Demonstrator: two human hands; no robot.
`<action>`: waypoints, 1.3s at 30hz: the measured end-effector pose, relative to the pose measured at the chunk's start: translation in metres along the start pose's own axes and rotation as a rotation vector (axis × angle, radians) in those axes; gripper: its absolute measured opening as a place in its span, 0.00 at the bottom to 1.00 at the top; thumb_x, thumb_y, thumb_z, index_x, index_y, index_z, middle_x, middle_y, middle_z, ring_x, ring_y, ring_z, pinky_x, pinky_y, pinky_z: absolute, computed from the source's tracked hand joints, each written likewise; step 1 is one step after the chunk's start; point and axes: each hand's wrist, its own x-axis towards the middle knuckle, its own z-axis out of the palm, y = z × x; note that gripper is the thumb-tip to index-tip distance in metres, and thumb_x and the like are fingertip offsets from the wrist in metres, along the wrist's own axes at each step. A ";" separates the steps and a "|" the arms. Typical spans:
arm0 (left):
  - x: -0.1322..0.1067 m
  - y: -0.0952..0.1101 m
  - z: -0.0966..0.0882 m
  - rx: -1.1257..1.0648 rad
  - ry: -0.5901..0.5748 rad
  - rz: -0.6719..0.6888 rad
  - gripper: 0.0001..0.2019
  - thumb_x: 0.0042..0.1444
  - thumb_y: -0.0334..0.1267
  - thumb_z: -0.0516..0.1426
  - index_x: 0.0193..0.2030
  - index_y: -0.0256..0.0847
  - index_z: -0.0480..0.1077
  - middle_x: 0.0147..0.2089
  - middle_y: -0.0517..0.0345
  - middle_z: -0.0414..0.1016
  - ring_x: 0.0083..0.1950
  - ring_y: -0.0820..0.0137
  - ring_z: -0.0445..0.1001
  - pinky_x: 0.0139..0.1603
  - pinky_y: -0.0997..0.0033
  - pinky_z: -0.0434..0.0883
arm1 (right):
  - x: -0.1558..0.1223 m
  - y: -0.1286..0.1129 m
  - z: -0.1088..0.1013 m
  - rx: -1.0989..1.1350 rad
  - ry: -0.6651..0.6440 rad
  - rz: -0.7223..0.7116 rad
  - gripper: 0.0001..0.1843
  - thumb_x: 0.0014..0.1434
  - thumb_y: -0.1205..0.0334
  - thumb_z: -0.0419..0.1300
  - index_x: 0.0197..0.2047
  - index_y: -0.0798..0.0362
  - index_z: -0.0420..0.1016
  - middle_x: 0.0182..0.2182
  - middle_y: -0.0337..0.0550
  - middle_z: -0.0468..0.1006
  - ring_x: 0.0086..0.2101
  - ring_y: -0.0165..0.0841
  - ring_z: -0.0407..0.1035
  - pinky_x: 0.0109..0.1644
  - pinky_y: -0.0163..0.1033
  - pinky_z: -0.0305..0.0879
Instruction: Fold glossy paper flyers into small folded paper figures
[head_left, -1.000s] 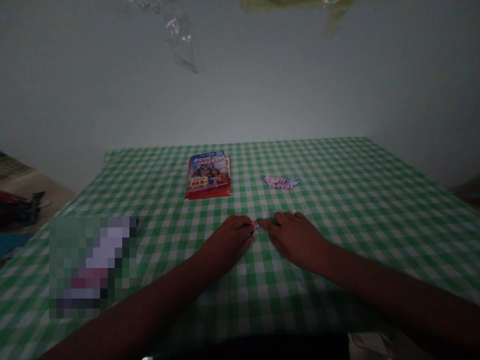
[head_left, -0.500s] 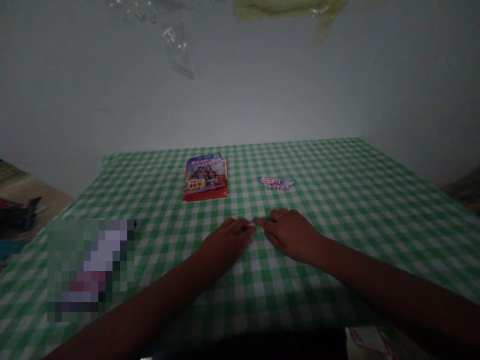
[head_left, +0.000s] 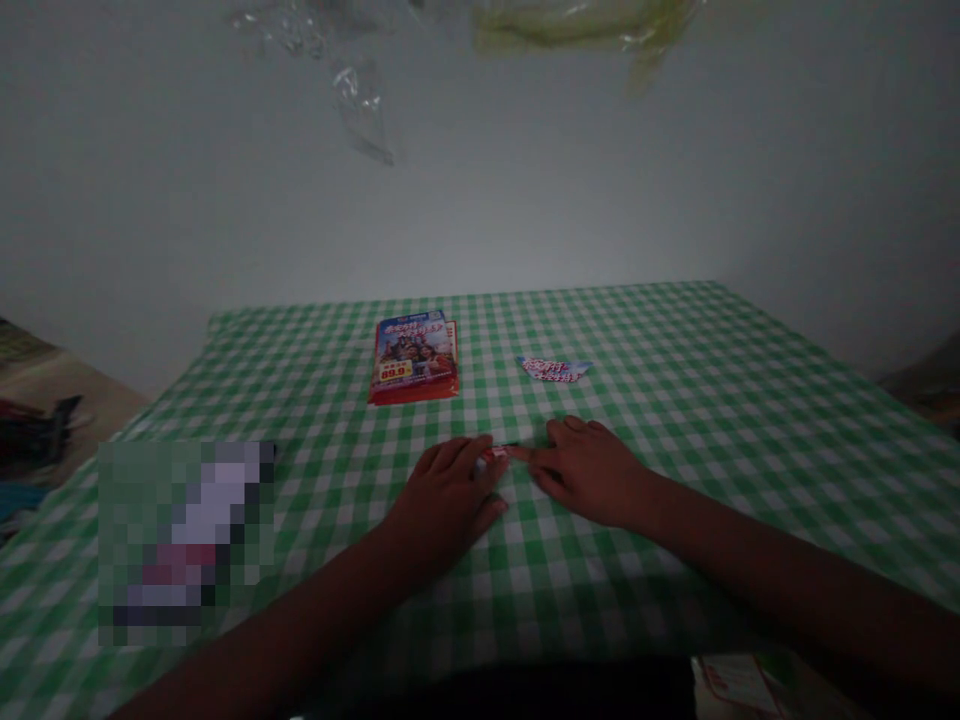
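Observation:
A small folded strip of printed paper (head_left: 496, 453), red and white with a dark edge, lies on the checked cloth between my hands. My left hand (head_left: 450, 490) rests over its left end, fingers stretched out and thumb spread away towards me. The stretched index finger of my right hand (head_left: 585, 470) touches the right end of the strip; its other fingers are loosely bent on the cloth. Part of the strip is hidden under my left fingers. Beyond my right hand lies a cut-out paper piece (head_left: 555, 370) with red and white lettering on blue.
A stack of printed leaflets (head_left: 415, 355) with a red bottom edge lies at the back, left of centre. At the front left is a pixelated long object (head_left: 202, 525). The green and white checked tablecloth (head_left: 675, 400) reaches a pale wall (head_left: 480, 210), where plastic bags (head_left: 364, 110) hang.
My left thumb has moved away from the other fingers and the left hand has flattened out, so more of the strip shows. My right hand has barely moved. The view has tilted slightly.

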 end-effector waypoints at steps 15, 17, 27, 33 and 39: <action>-0.030 0.006 -0.008 0.164 0.023 -0.068 0.23 0.58 0.51 0.62 0.60 0.55 0.69 0.71 0.53 0.60 0.69 0.52 0.61 0.66 0.38 0.56 | 0.003 0.004 0.001 0.040 -0.014 0.020 0.23 0.70 0.48 0.49 0.66 0.30 0.63 0.39 0.46 0.72 0.38 0.40 0.66 0.38 0.42 0.58; -0.037 0.007 -0.008 0.164 0.034 -0.076 0.22 0.59 0.51 0.61 0.60 0.56 0.69 0.71 0.53 0.61 0.68 0.52 0.62 0.65 0.38 0.56 | 0.003 0.004 0.001 0.036 -0.006 0.013 0.23 0.69 0.48 0.49 0.66 0.30 0.63 0.38 0.46 0.72 0.38 0.40 0.66 0.38 0.42 0.58; -0.037 0.011 -0.038 0.035 -0.079 -0.076 0.07 0.61 0.44 0.60 0.41 0.48 0.79 0.62 0.51 0.71 0.62 0.48 0.67 0.58 0.39 0.64 | 0.004 0.004 0.005 0.065 0.020 -0.031 0.25 0.69 0.52 0.52 0.67 0.37 0.63 0.39 0.48 0.73 0.39 0.42 0.67 0.41 0.45 0.61; 0.028 0.003 -0.031 -0.108 -0.029 -0.067 0.15 0.59 0.39 0.62 0.50 0.37 0.72 0.51 0.47 0.73 0.52 0.58 0.70 0.55 0.54 0.70 | 0.004 0.003 0.005 0.098 0.061 -0.063 0.22 0.68 0.55 0.53 0.64 0.43 0.69 0.40 0.48 0.72 0.40 0.42 0.67 0.43 0.47 0.62; 0.045 -0.014 0.000 -0.208 0.024 -0.056 0.08 0.60 0.34 0.58 0.46 0.38 0.72 0.46 0.51 0.73 0.48 0.62 0.70 0.55 0.56 0.70 | 0.007 0.011 0.007 0.336 0.167 -0.104 0.16 0.67 0.60 0.54 0.56 0.50 0.74 0.38 0.47 0.73 0.39 0.38 0.68 0.44 0.44 0.63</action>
